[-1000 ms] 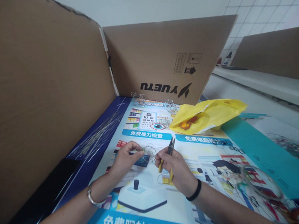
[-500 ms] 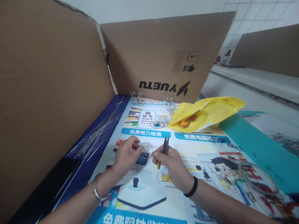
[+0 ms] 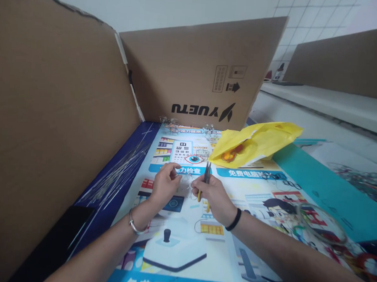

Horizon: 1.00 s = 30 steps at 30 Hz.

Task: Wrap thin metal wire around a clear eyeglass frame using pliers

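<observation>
Cardboard walls off the work area: a back panel (image 3: 192,74) printed YUETU upside down rises behind the yellow bag (image 3: 264,140), and a side panel (image 3: 58,100) stands well to the bag's left. Beyond the bag, to the right, a white ledge (image 3: 317,99) carries a small bottle (image 3: 278,73), with a tiled wall (image 3: 298,24) farther back. Under the bag, the surface (image 3: 141,132) is dark blue at its left edge and mostly covered by a printed eye-check sheet (image 3: 177,224); a teal strip (image 3: 325,186) runs along the bag's right. Far left of the bag lie thin straight rods (image 3: 117,177); wire clusters (image 3: 210,133) sit just beside it. Nearer the wearer than the bag, and left of it, a fine wire piece (image 3: 187,179) spans the hands. The right hand (image 3: 215,197) grips yellow-handled pliers (image 3: 207,175), tips pointing bagward; the left hand (image 3: 165,184) has its fingers narrow at the wire, though I cannot tell whether they pinch it.
</observation>
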Each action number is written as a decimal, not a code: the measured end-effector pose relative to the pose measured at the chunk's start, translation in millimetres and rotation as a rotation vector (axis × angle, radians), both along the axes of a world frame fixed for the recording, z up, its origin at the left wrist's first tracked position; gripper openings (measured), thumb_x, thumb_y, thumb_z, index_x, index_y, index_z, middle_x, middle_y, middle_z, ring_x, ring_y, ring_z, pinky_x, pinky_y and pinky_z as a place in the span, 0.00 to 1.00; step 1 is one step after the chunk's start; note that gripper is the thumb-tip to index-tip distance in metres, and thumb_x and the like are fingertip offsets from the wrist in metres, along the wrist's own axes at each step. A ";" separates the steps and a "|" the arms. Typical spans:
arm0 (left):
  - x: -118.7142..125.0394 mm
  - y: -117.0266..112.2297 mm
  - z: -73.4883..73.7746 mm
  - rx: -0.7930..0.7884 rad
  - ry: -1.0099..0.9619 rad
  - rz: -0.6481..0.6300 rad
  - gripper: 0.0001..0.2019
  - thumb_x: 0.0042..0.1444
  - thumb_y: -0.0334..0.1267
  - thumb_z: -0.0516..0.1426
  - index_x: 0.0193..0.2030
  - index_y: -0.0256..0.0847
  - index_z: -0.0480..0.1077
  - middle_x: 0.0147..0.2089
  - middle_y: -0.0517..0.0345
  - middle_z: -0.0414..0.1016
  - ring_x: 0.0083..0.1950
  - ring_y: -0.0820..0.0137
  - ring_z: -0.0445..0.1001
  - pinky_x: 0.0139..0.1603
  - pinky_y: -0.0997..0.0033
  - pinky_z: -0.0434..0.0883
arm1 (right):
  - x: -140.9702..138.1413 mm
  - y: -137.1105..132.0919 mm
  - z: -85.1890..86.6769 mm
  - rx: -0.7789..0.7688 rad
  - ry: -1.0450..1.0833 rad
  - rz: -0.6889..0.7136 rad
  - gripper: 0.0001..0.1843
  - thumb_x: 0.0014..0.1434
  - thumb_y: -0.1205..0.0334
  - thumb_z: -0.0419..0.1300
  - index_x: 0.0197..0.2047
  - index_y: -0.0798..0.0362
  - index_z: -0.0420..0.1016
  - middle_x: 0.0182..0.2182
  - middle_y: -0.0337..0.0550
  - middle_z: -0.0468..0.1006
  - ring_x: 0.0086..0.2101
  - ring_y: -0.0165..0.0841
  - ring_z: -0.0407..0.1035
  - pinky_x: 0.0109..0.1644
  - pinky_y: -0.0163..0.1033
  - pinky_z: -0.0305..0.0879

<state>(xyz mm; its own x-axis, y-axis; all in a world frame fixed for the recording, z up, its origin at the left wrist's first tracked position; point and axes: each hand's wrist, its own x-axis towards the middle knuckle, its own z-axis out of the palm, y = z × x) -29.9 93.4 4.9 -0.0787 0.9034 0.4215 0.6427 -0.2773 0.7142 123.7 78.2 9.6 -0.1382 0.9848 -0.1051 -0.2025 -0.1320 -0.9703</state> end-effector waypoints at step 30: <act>5.1 -5.2 -8.4 0.048 -0.112 -0.090 0.20 0.45 0.28 0.56 0.47 0.40 0.62 0.34 0.61 0.61 0.30 0.75 0.62 0.34 0.72 0.64 | 2.6 2.3 -13.4 0.117 0.027 -0.009 0.08 0.46 0.61 0.60 0.27 0.53 0.63 0.18 0.35 0.69 0.22 0.28 0.63 0.27 0.35 0.58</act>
